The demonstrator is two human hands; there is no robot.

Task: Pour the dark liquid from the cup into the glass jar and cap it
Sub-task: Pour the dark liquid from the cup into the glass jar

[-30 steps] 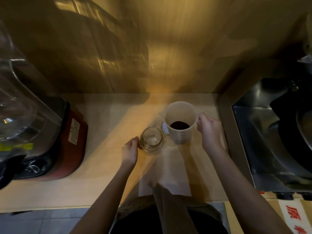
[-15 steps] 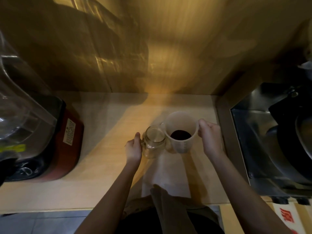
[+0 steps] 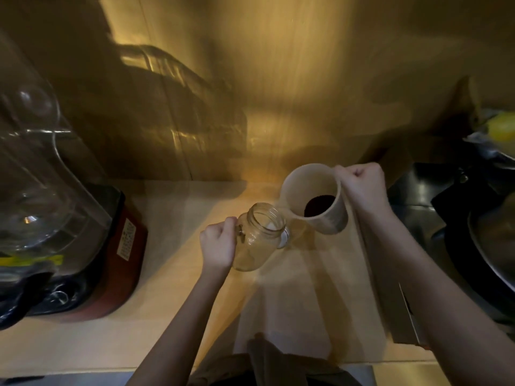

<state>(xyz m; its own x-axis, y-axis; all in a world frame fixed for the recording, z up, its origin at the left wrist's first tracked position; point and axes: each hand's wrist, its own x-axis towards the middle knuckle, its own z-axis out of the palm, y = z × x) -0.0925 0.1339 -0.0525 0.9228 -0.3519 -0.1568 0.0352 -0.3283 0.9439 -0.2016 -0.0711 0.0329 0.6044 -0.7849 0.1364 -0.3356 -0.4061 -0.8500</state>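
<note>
Fingers clenched: left hand [image 3: 218, 248] on jar [image 3: 257, 237] handle, right hand [image 3: 362, 188] hiding cup [image 3: 315, 196] handle.

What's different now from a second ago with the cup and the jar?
The right hand has lifted the cup off the counter and tipped its spout toward the glass jar. The left hand has raised and tilted the jar to meet it. A white lid now shows behind the jar. The dark liquid is still in the cup; the blender stayed put.
</note>
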